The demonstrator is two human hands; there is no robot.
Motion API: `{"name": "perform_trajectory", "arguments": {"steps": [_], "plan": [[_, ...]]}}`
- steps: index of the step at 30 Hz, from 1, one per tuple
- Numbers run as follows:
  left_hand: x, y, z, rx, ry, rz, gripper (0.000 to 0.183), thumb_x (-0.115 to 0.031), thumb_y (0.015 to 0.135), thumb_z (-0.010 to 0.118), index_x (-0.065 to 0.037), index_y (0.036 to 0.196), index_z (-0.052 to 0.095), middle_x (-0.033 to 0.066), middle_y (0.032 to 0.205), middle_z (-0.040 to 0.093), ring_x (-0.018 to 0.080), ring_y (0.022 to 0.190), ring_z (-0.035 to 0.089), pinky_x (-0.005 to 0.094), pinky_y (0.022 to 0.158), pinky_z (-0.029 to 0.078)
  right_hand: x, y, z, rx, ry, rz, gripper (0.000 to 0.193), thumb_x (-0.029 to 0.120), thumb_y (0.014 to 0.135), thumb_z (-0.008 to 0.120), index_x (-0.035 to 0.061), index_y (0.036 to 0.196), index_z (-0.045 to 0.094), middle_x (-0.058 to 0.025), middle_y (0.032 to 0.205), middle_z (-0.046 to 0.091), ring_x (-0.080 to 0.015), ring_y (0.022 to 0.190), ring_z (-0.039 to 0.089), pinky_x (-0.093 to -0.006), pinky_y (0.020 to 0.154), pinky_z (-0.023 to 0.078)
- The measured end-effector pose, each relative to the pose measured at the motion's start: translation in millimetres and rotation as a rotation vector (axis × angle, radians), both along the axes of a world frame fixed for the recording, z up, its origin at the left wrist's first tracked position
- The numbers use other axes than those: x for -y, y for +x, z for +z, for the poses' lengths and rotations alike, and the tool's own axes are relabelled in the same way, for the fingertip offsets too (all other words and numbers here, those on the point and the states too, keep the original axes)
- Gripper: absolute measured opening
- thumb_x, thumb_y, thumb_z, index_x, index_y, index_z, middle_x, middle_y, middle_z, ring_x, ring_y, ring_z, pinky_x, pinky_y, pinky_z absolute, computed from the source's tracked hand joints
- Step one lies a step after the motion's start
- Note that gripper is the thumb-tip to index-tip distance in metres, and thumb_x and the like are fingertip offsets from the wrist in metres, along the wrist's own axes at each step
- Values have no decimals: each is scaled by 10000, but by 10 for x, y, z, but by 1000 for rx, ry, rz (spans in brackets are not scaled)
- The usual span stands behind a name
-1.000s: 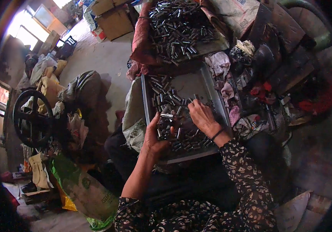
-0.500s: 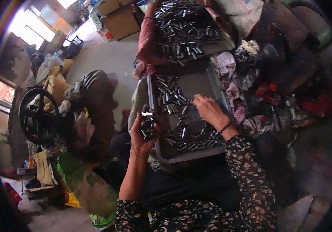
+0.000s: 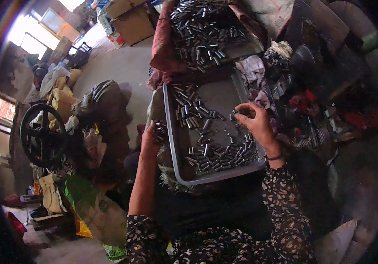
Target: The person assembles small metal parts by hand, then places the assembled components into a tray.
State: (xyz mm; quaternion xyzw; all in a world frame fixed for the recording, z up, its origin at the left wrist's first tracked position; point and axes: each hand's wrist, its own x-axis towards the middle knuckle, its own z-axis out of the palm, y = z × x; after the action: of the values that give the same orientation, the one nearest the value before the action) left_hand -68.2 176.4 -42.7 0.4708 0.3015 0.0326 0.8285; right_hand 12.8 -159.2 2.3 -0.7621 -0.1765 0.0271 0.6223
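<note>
A shallow grey tray point(image 3: 219, 178) lies in front of me with many short metal pins point(image 3: 222, 157) scattered in it, thickest along its near side and at its left. My left hand point(image 3: 150, 140) is curled round a bunch of shiny metal pins point(image 3: 159, 131), just outside the tray's left rim. Over the right part of the tray, my right hand point(image 3: 258, 125) pinches a small dark metal pin point(image 3: 241, 113) between thumb and fingers. My palm hides whether it holds more than that.
Beyond the tray, a heap of similar pins point(image 3: 208, 33) rests on a surface edged by red cloth point(image 3: 164, 46). Rags point(image 3: 251, 68) crowd the right side. At the left stand a black handwheel point(image 3: 43, 135) and sacks point(image 3: 103, 99). A cardboard box point(image 3: 132, 27) sits at the back.
My right hand has lifted from the tray's middle toward its right side, now pinching a pin. My left hand has shifted left and turned, still holding its bunch.
</note>
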Motion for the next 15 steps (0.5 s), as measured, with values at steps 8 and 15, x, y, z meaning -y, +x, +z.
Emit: {"name": "perform_trajectory", "arguments": {"steps": [8,15], "plan": [[-127,92,-124,69,655,-159,205,-185,854,493,2,904,558,46,801,584,153,704,567,262,619,452,211,37,79,-286,191,110,207,139,818,564,10,979,546,-42,829,584,-108,685,587,-225,593,474],[171,230,272,190,-370,106,69,-134,847,507,-69,823,508,23,753,532,103,691,525,185,598,428,277,11,115,-377,307,108,248,128,829,538,-4,1037,525,-64,871,580,-119,710,593,-225,602,471]]}}
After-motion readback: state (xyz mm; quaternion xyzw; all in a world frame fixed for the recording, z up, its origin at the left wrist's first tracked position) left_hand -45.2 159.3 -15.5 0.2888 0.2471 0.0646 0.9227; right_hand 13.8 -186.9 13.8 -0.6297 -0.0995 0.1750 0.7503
